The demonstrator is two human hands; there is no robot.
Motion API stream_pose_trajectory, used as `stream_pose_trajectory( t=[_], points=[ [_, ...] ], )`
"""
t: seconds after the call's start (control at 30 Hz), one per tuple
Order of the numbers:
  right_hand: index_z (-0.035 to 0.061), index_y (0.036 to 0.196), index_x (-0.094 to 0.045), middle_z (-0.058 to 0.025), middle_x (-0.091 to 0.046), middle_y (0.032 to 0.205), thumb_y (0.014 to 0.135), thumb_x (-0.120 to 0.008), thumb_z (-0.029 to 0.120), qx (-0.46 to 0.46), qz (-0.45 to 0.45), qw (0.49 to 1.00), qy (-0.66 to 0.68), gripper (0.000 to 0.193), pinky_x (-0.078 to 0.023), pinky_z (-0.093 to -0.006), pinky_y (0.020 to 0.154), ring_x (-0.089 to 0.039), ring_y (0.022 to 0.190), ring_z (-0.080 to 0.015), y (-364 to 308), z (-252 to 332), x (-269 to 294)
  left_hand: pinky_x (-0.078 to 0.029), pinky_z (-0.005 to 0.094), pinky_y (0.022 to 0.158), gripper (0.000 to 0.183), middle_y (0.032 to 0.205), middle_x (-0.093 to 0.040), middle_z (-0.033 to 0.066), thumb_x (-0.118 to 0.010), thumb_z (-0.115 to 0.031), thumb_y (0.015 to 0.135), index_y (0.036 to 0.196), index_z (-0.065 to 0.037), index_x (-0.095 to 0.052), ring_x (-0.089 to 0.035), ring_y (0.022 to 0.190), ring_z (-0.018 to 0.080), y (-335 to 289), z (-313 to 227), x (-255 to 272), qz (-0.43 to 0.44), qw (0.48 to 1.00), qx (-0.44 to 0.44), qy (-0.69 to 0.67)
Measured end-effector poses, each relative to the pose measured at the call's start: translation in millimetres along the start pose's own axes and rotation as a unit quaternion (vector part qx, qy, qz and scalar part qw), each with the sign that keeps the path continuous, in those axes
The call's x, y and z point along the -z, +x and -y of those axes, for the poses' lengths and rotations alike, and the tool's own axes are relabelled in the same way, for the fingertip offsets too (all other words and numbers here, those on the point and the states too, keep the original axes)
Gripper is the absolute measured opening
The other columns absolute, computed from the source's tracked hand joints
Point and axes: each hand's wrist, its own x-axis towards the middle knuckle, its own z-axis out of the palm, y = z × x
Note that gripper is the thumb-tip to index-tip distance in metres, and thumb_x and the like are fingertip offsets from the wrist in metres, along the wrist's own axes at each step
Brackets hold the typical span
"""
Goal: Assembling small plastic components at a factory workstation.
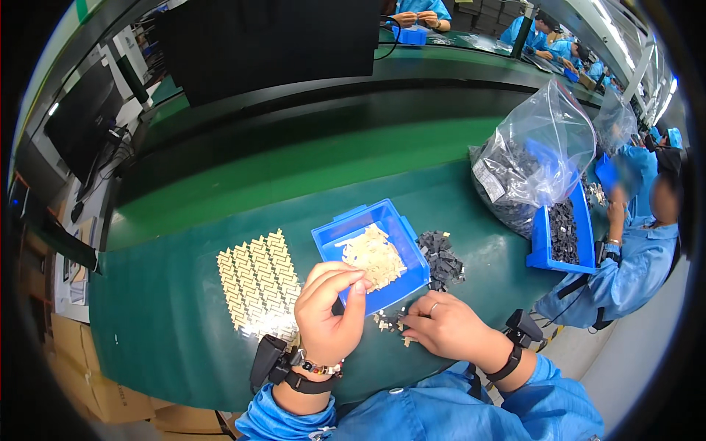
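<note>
My left hand (327, 309) is raised over the near left corner of a blue plastic bin (376, 300), thumb and index fingertip pressed together. Anything between them is too small to tell. Small cream-coloured pieces (371, 257) lie heaped in the bin. To its right, my right hand (448, 327) is low over the table, fingers closed together at a few scattered cream and dark bits (386, 321); what they grip is hidden. Left of the bin, many cream pieces lie in a neat zigzag array (257, 283). A pile of small black parts (441, 261) sits against the bin's right side.
A large clear bag (515, 169) of dark parts stands at the right, beside another blue bin (540, 239) holding black parts (564, 231). A co-worker in blue (632, 242) sits close on the right. A black panel (268, 48) overhangs the green table's (162, 309) far side.
</note>
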Motion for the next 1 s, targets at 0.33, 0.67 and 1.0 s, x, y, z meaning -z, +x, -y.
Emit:
stream_pose_trajectory(
  t=[0.33,0.67,1.0],
  points=[
    [0.0092,0.104,-0.07,-0.0059,-0.058,0.103,0.082,-0.073,0.024,-0.066,0.073,0.995,-0.026,0.027,-0.043,-0.0411,0.086,-0.051,0.109,-0.0281,11,10,-10,-0.051,0.0338,0.08,0.014,0.083,-0.071,0.0104,-0.064,0.009,0.083,0.094,0.002,-0.069,-0.063,0.091,0.0228,-1,-2,-1,0.023,0.999,-0.037,0.027],
    [0.0077,0.087,-0.07,-0.0051,-0.064,0.087,0.074,-0.076,0.005,0.048,-0.026,0.976,0.211,0.015,-0.052,-0.036,0.07,-0.063,0.079,-0.0242,14,-6,10,-0.053,0.0329,0.076,0.013,0.08,-0.07,0.0121,-0.063,0.009,0.084,0.094,0.003,-0.068,-0.066,0.086,0.0221,3,-9,1,0.046,0.998,-0.037,0.013],
    [0.0027,0.089,-0.07,-0.0076,-0.067,0.092,0.065,-0.073,-0.005,0.158,-0.192,0.958,0.141,0.025,-0.054,-0.0359,0.07,-0.066,0.08,-0.0266,45,0,31,-0.055,0.0336,0.076,0.013,0.088,-0.072,0.0144,-0.069,-0.002,0.086,0.098,0.004,-0.069,-0.069,0.083,0.0252,-1,-15,5,0.111,0.992,-0.055,-0.006]
  ],
)
